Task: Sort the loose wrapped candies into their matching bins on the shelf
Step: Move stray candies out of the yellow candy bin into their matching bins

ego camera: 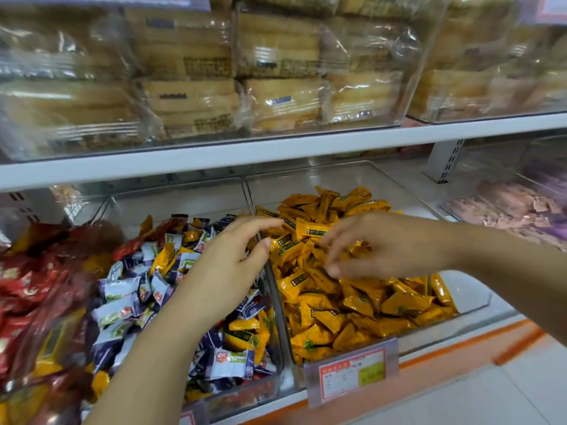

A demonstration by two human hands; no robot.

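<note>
Yellow candies (352, 305) filled the right-hand clear bin (469, 297) on the lower shelf. The middle bin (184, 204) held white-purple candies (119, 291) mixed with stray yellow ones. My left grip (233, 265) hovered over the divider between both bins, fingers relaxed, holding nothing. My right grip (377, 243) hung above the yellow pile, fingers loosely spread, empty.

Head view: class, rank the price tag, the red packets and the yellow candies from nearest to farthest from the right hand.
1. Yellow candies, directly under the right hand.
2. Price tag, in front, lower down.
3. Red packets, far left.
</note>
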